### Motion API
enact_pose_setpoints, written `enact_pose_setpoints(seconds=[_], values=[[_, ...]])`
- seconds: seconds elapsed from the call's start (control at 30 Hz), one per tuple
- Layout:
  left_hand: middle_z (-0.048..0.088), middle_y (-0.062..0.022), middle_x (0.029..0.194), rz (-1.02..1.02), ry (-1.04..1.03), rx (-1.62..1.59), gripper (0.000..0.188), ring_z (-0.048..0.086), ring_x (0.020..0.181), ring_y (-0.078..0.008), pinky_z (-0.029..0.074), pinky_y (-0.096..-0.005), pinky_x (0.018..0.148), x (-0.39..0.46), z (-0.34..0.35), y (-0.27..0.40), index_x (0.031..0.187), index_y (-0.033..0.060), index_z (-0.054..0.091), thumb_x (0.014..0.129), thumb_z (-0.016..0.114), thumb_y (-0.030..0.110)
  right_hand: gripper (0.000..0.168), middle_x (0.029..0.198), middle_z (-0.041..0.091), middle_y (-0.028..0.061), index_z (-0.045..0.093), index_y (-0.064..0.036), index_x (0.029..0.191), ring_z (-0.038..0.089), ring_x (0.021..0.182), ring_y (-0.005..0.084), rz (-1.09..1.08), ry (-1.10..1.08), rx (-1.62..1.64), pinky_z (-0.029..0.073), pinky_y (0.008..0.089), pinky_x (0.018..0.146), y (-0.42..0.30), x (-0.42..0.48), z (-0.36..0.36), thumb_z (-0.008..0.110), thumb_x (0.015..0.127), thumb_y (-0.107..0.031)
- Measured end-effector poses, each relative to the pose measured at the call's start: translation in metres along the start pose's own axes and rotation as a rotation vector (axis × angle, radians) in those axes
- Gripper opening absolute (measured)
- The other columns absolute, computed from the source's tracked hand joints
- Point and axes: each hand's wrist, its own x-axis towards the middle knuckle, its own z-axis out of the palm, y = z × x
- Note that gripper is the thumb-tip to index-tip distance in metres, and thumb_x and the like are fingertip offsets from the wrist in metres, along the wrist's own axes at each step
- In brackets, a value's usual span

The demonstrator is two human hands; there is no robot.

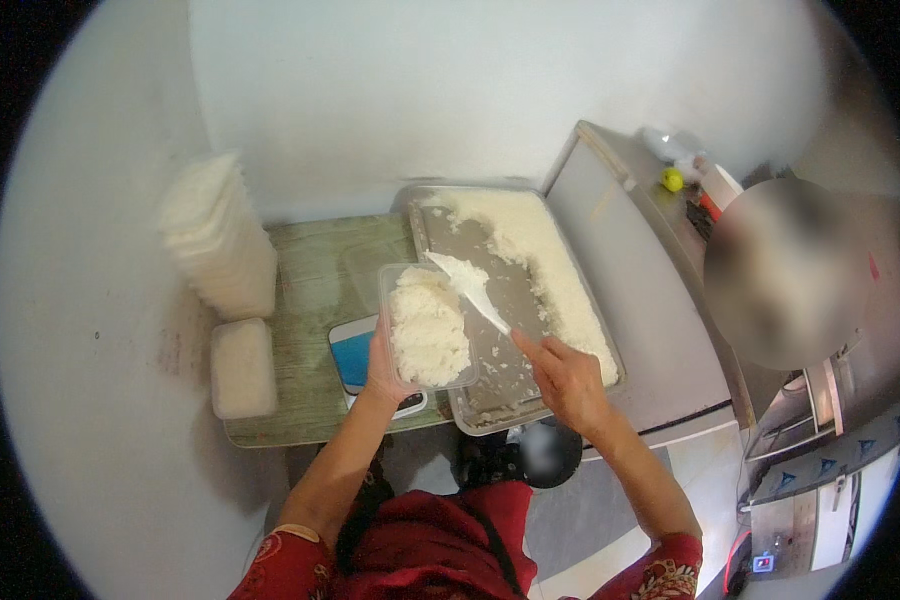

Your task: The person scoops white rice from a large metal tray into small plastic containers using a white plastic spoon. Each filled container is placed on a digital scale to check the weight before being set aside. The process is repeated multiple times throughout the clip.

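My left hand [387, 367] holds a clear plastic container [385, 292] from its left side, above a small kitchen scale [349, 352]. White cooked rice [429, 330] fills much of the container. In my right hand [566, 379] is the handle of a white rice paddle [487, 306]. Its blade carries a clump of rice and lies over the container's upper right edge. To the right and beneath sits a large metal tray [506, 390], with rice [562, 300] banked along its far and right sides and bare metal with scattered grains elsewhere.
A tall stack of plastic containers [221, 240] stands at the table's left, by the wall. In front of it is a closed-looking container [244, 367] with pale contents. The green wood-grain table [315, 262] meets a grey cabinet [637, 300] at right. A yellow-green round object [671, 179] rests on top.
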Motion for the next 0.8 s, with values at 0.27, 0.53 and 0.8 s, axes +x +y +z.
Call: enact_pose_setpoints(seconds=[0.27, 0.53, 0.8], values=[[0.051, -0.0107, 0.120, 0.051, 0.035, 0.024, 0.047, 0.052, 0.106, -0.0298, 0.042, -0.0442, 0.089, -0.006, 0.002, -0.004, 0.124, 0.0101, 0.044, 0.089, 0.036, 0.041, 0.053, 0.074, 0.051, 0.0100, 0.049, -0.012, 0.120, 0.054, 0.059, 0.0277, -0.045, -0.047, -0.019, 0.045, 0.0364, 0.051, -0.007, 0.001, 0.004, 0.056, 0.069, 0.001], [0.049, -0.0118, 0.122, 0.129, 0.035, 0.020, 0.049, 0.050, 0.108, -0.0296, 0.041, -0.0442, 0.091, -0.018, -0.004, 0.001, 0.125, 0.0082, 0.042, 0.089, 0.036, 0.041, 0.055, 0.073, 0.050, 0.0095, 0.047, -0.014, 0.123, 0.054, 0.061, 0.0280, -0.080, -0.138, 0.047, 0.046, 0.0363, 0.050, -0.026, -0.017, 0.009, 0.054, 0.070, 0.000], [0.048, -0.0114, 0.123, 0.168, 0.010, 0.056, 0.049, 0.049, 0.109, -0.0305, 0.040, -0.0448, 0.092, -0.028, -0.009, 0.011, 0.126, 0.0082, 0.040, 0.090, 0.034, 0.041, 0.051, 0.072, 0.051, 0.0084, 0.047, -0.013, 0.123, 0.053, 0.059, 0.0192, -0.048, -0.067, 0.284, 0.045, 0.0325, 0.048, -0.030, -0.018, 0.014, 0.053, 0.073, -0.001]])
